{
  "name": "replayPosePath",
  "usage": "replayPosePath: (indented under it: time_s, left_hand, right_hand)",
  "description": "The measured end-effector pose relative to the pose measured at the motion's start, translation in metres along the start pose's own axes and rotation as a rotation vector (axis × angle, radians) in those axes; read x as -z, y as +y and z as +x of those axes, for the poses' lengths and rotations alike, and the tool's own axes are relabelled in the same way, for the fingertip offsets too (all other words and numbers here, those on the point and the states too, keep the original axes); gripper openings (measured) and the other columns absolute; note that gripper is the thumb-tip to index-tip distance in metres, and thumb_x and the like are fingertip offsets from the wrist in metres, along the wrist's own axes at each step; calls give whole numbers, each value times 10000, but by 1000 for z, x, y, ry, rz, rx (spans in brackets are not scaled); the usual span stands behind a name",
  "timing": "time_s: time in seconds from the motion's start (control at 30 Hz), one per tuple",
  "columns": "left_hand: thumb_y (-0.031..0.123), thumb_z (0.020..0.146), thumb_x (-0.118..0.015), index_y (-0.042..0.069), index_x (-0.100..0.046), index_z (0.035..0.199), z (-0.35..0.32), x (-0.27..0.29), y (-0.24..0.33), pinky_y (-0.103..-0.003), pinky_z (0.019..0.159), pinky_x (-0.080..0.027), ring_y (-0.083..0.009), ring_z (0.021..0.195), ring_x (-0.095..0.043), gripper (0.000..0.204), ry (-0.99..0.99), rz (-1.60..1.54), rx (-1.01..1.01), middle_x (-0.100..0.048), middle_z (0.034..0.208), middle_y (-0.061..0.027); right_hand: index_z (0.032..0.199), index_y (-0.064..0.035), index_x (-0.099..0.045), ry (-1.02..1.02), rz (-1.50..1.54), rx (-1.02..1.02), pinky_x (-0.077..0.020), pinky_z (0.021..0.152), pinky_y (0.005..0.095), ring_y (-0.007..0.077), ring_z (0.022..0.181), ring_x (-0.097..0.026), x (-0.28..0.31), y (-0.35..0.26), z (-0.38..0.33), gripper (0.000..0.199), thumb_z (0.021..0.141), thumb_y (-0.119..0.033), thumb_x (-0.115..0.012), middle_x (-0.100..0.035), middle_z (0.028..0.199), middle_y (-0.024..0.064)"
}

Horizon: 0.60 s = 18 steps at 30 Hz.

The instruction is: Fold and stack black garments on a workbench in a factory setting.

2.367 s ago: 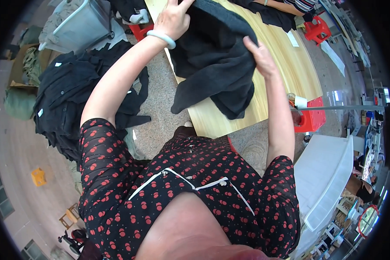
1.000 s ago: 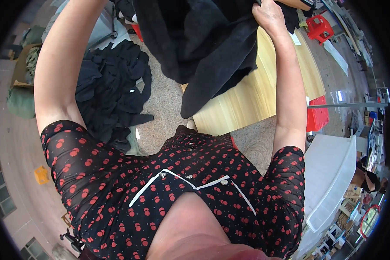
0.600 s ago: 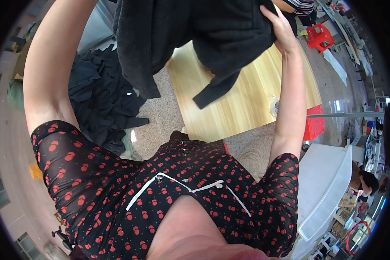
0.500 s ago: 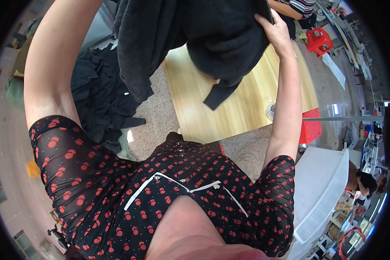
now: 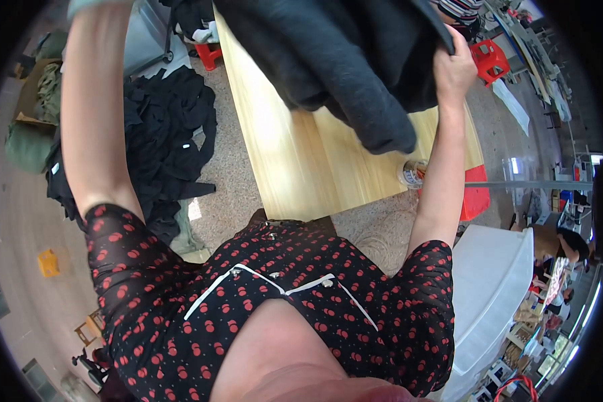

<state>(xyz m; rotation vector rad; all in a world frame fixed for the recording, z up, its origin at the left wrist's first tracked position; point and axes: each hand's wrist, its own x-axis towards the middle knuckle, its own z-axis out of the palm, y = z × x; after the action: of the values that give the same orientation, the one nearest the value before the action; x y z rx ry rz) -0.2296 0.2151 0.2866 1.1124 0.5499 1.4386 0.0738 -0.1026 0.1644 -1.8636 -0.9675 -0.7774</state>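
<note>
A black long-sleeved garment (image 5: 355, 74) hangs in the air over the wooden table (image 5: 315, 174), one sleeve swinging above the tabletop. Its fabric is smeared by motion, and its upper part runs out of the frame. My right hand (image 5: 454, 70) is closed on the garment's edge at the upper right. My left arm stretches up along the left side. Only the forearm and something pale at the wrist show, with the left hand itself past the top edge. Below my right hand, a clear jar (image 5: 412, 173) stands at the table's near right corner.
A heap of black garments (image 5: 161, 127) lies on the floor left of the table. Red stools (image 5: 489, 60) stand at the far right and far left. A red box (image 5: 476, 197) and white bin (image 5: 492, 295) are at right. A person in stripes (image 5: 459, 8) is beyond.
The garment has swung up and to the right, uncovering the table's left part. My right hand has moved right with it. My left hand has gone up, farther from the garment heap.
</note>
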Motion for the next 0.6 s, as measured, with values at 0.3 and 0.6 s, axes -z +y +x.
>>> replayPosePath:
  time_s: [0.3, 0.6]
  left_hand:
    - [106, 861, -356, 15, -488, 859, -145, 244, -269, -388, 594, -526, -264, 700, -592, 160, 570, 23, 1220, -570, 798, -138]
    - [124, 853, -362, 42, -525, 879, -166, 296, -321, -371, 496, -492, -220, 597, -551, 185, 507, 634, 1060, -554, 783, -104]
  right_hand:
    - [940, -72, -586, -895, -54, 50, -452, 759, 366, 293, 870, -556, -111, 23, -177, 314, 649, 20, -510, -587, 896, 107]
    - [976, -81, -584, -929, -222, -46, -440, 792, 351, 286, 888, -539, -108, 54, -258, 375, 613, 10, -569, -571, 917, 116]
